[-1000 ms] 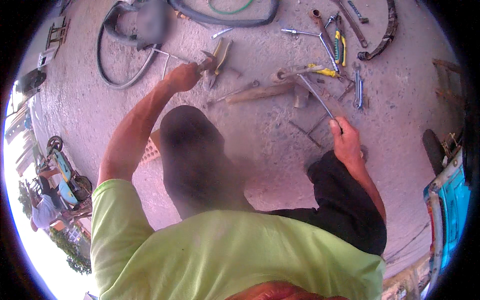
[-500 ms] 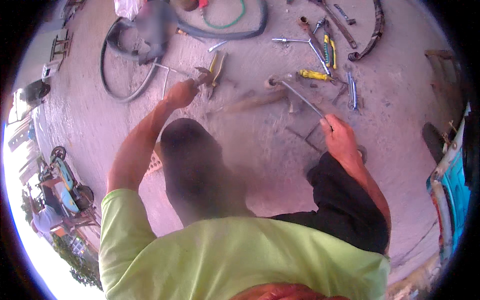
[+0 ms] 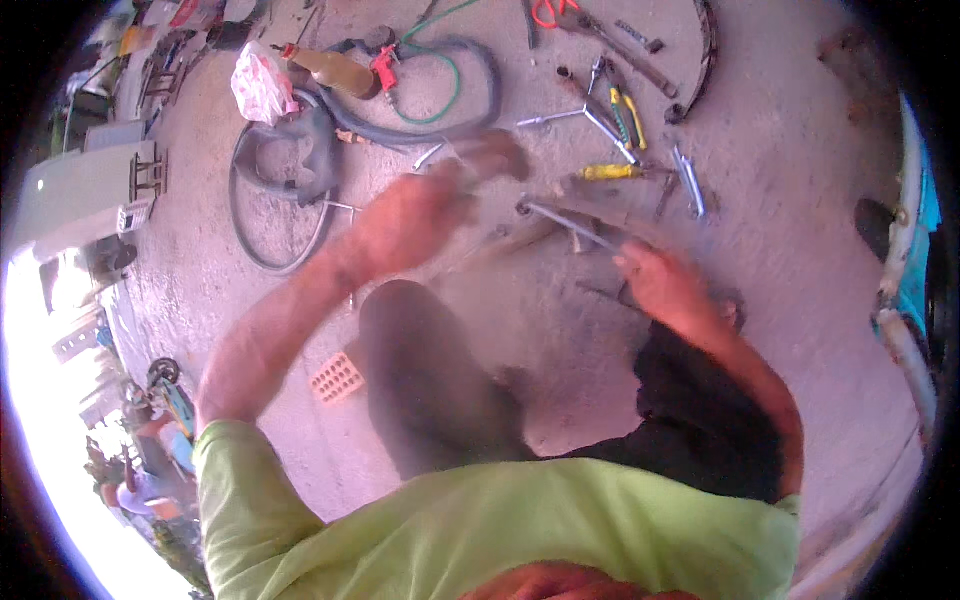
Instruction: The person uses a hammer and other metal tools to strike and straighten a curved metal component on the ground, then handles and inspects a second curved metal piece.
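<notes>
My left hand (image 3: 415, 220) is closed round a blurred brown tool (image 3: 495, 155) that looks like a hammer, held above the ground. My right hand (image 3: 655, 280) grips the near end of a slim metal rod (image 3: 575, 225). The rod slopes up to the left, and its far end meets a small dark round piece (image 3: 523, 205). Beneath the rod lies a long brownish bar or pipe, blurred. Just beyond are a yellow-handled screwdriver (image 3: 610, 172), a three-armed Y wrench (image 3: 585, 110) and green-and-yellow pliers (image 3: 628, 118).
At far left lie a grey inner tube (image 3: 240, 215), a white-pink plastic bag (image 3: 262, 85), a bottle (image 3: 335, 70) and a red air gun (image 3: 385, 70) on a green hose. Spanners (image 3: 690, 182) lie right. A perforated brick (image 3: 337, 378) sits by my left knee; a blue vehicle (image 3: 915, 200) stands far right.
My left hand has swung rightward with the brown tool, toward the rod's far end. My right hand has dropped slightly, still on the rod. The view has shifted.
</notes>
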The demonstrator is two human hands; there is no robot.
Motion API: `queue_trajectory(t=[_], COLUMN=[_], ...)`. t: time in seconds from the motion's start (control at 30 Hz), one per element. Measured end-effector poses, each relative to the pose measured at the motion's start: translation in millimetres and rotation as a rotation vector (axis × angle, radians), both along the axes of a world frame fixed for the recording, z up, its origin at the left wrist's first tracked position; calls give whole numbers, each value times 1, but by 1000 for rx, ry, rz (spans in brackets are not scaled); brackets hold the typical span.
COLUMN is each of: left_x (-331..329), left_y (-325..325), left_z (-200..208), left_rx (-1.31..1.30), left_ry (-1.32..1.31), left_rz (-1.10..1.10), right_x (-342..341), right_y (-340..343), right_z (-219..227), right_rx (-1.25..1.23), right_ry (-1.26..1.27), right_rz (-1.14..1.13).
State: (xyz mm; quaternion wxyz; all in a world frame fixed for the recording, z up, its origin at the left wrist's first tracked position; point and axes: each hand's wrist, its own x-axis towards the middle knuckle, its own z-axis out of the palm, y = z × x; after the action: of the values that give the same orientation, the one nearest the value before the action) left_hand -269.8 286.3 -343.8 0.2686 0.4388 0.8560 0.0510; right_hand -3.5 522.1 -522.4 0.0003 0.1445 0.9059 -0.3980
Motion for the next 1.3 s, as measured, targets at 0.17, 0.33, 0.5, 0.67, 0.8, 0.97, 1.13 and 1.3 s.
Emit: queue_trajectory(t=[0.17,0.33,0.5,0.67,0.8,0.97,1.13,1.3], left_x=[-13,-7,-4,0,12,47,8,11], left_y=[-4,2,-11,8,30,63,42,48], left_z=[38,36,21,34,70,92,1,42], left_rx=[98,66,9,62,199,611,-32,194], left_ry=[-50,-81,-107,-52,-36,-89,26,-46], left_rz=[310,412,352,320,364,399,-88,229], right_x=[-9,-4,-2,-6,-1,9,8,5], right_y=[11,10,8,8,4,2,-1,-4], right_z=[5,13,9,-6,-10,-16,-26,-19], right_rx=[-102,-117,-129,-123,-175,-137,-154,-189], right_ry=[-103,-50,-92,-114,-138,-79,-134,-211], right_rz=[-116,-114,-98,-54,-52,-50,9,-41])
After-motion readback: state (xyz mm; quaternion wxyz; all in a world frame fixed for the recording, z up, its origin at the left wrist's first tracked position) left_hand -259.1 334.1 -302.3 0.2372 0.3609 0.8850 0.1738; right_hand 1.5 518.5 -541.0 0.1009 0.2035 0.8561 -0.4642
